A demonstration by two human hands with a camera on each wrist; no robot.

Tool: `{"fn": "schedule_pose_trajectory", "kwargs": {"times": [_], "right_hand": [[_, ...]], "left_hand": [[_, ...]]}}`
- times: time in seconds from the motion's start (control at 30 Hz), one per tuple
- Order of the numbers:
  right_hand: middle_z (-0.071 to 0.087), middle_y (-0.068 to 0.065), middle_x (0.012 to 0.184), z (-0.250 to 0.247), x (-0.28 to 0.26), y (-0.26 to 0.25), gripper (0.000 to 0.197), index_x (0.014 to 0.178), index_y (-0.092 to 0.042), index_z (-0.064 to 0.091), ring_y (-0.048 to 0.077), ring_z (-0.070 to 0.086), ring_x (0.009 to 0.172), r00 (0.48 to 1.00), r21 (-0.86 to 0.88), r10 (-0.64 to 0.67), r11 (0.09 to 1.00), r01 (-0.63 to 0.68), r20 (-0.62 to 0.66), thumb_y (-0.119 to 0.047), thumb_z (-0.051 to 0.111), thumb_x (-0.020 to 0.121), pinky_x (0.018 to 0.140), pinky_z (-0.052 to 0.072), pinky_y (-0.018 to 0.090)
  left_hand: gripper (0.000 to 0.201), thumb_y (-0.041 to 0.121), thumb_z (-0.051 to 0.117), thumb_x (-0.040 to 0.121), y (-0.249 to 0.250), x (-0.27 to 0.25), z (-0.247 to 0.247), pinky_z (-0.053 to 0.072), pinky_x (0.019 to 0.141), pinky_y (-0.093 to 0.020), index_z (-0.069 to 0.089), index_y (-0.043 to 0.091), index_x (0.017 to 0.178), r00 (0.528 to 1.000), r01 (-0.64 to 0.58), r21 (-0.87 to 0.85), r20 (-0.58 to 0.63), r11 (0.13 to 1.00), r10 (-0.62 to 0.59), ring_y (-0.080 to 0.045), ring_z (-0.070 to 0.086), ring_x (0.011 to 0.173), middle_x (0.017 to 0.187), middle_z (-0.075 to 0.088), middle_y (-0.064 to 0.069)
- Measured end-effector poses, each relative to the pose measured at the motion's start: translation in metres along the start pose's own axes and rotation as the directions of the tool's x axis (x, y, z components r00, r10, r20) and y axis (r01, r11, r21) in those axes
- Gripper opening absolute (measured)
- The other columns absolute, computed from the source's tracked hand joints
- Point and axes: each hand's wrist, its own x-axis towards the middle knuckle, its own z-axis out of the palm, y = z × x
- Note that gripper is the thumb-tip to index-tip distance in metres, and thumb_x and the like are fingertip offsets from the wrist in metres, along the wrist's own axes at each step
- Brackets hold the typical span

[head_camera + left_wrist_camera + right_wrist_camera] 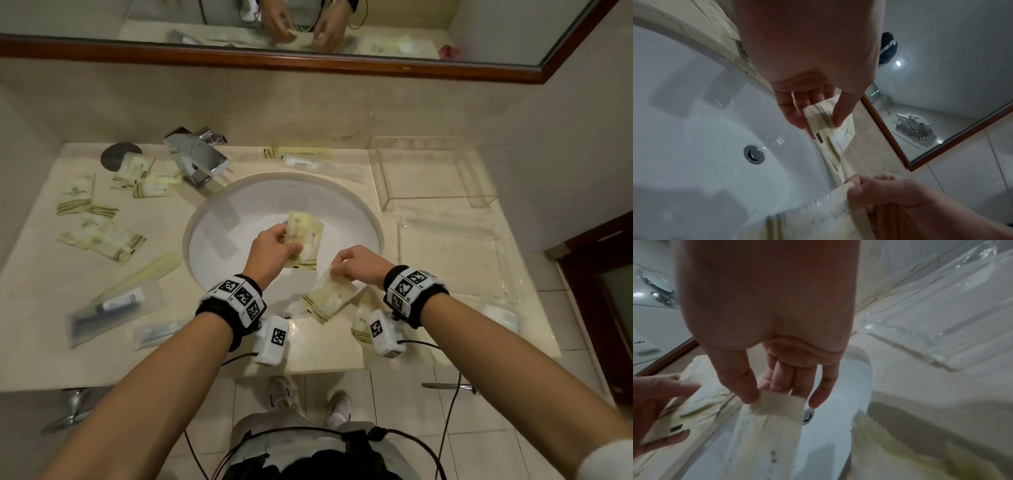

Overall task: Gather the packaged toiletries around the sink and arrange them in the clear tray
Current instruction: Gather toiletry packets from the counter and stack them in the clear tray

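Over the white sink (239, 219), my left hand (289, 241) grips a small stack of cream toiletry packets (306, 229), thumb on top in the left wrist view (828, 120). My right hand (337, 268) pinches the corner of another cream packet (330, 296), which hangs down over the basin's front rim (777, 404). The clear tray (455, 253) lies flat on the counter to the right, with nothing visible in it. More packets (102, 236) lie scattered on the left counter, and one packet (361, 323) lies by my right wrist.
A chrome faucet (198, 161) stands at the back left of the basin. A taller clear acrylic holder (428, 171) sits behind the tray. Long toothbrush packs lie at the front left (116, 301) and the back (308, 159). A mirror (308, 27) hangs above.
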Motion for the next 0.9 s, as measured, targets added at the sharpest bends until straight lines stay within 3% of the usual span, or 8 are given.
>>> {"fn": "schedule_pose_trajectory", "kwargs": {"times": [0.1, 0.23, 0.43, 0.53, 0.63, 0.7, 0.83, 0.9], "right_hand": [[0.065, 0.005, 0.078, -0.008, -0.002, -0.004, 0.008, 0.077, -0.014, 0.066, 0.017, 0.058, 0.07, 0.997, 0.068, -0.037, 0.997, 0.041, -0.061, -0.013, 0.066, 0.085, 0.075, 0.05, 0.032], [0.063, -0.004, 0.075, -0.025, -0.012, -0.006, 0.01, 0.082, -0.015, 0.065, 0.009, 0.057, 0.065, 0.979, 0.126, -0.083, 0.986, 0.108, -0.188, -0.009, 0.062, 0.089, 0.064, 0.045, 0.018], [0.065, 0.004, 0.084, -0.069, -0.022, 0.01, 0.012, 0.087, -0.016, 0.068, 0.019, 0.061, 0.079, 0.944, 0.149, -0.137, 0.971, 0.188, -0.301, -0.01, 0.059, 0.091, 0.082, 0.053, 0.036], [0.064, 0.008, 0.08, -0.096, -0.028, 0.026, 0.021, 0.075, -0.027, 0.07, 0.023, 0.058, 0.074, 0.921, 0.129, -0.163, 0.967, 0.22, -0.354, -0.012, 0.062, 0.088, 0.076, 0.052, 0.04], [0.06, 0.005, 0.073, -0.123, -0.035, 0.043, 0.019, 0.076, -0.026, 0.071, 0.018, 0.051, 0.066, 0.904, 0.066, -0.159, 0.977, 0.201, -0.398, -0.014, 0.063, 0.088, 0.067, 0.045, 0.03], [0.06, 0.003, 0.073, -0.14, -0.038, 0.055, 0.014, 0.081, -0.024, 0.072, 0.016, 0.05, 0.064, 0.902, 0.028, -0.155, 0.983, 0.182, -0.403, -0.017, 0.063, 0.089, 0.066, 0.044, 0.028], [0.07, 0.005, 0.087, -0.166, -0.039, 0.079, 0.011, 0.085, -0.027, 0.074, 0.017, 0.058, 0.074, 0.899, -0.057, -0.156, 0.988, 0.145, -0.41, -0.023, 0.064, 0.089, 0.076, 0.05, 0.033], [0.071, 0.004, 0.092, -0.173, -0.038, 0.09, 0.01, 0.087, -0.028, 0.074, 0.017, 0.06, 0.077, 0.898, -0.082, -0.143, 0.989, 0.12, -0.416, -0.025, 0.065, 0.089, 0.074, 0.05, 0.032]], "left_hand": [[0.022, 0.002, 0.067, 0.08, 0.007, 0.003, 0.001, 0.056, 0.083, -0.037, 0.065, 0.023, 0.085, 0.999, -0.03, 0.005, 0.015, 1.0, 0.03, -0.025, 0.069, 0.089, 0.091, 0.071, -0.003], [0.018, 0.001, 0.067, 0.081, 0.017, 0.006, 0.01, 0.056, 0.084, -0.038, 0.066, 0.015, 0.092, 0.998, -0.054, 0.0, 0.021, 0.999, 0.054, -0.025, 0.068, 0.09, 0.094, 0.071, -0.006], [0.021, -0.001, 0.064, 0.081, 0.036, 0.002, 0.046, 0.055, 0.08, -0.032, 0.065, 0.015, 0.096, 0.995, -0.089, 0.013, 0.052, 0.996, 0.088, -0.021, 0.067, 0.087, 0.093, 0.07, -0.003], [0.022, 0.0, 0.065, 0.083, 0.045, 0.0, 0.072, 0.054, 0.076, -0.027, 0.065, 0.011, 0.101, 0.994, -0.09, 0.025, 0.062, 0.996, 0.088, -0.017, 0.067, 0.084, 0.093, 0.07, -0.004], [0.021, -0.001, 0.064, 0.083, 0.057, -0.002, 0.101, 0.052, 0.068, -0.021, 0.063, 0.01, 0.102, 0.993, -0.087, 0.029, 0.079, 0.996, 0.084, -0.013, 0.065, 0.079, 0.09, 0.068, -0.003], [0.021, 0.0, 0.067, 0.081, 0.062, -0.001, 0.121, 0.054, 0.071, -0.025, 0.064, 0.013, 0.098, 0.994, -0.083, 0.06, 0.075, 0.995, 0.078, -0.016, 0.068, 0.08, 0.09, 0.071, -0.003], [0.023, 0.001, 0.07, 0.078, 0.069, 0.004, 0.155, 0.057, 0.082, -0.043, 0.064, 0.021, 0.088, 0.994, -0.049, 0.101, 0.098, 0.994, 0.039, -0.028, 0.071, 0.087, 0.091, 0.073, -0.009], [0.024, 0.0, 0.071, 0.077, 0.071, 0.006, 0.171, 0.057, 0.082, -0.045, 0.063, 0.019, 0.089, 0.994, -0.045, 0.137, 0.11, 0.99, 0.03, -0.029, 0.071, 0.088, 0.09, 0.073, -0.009]]}}
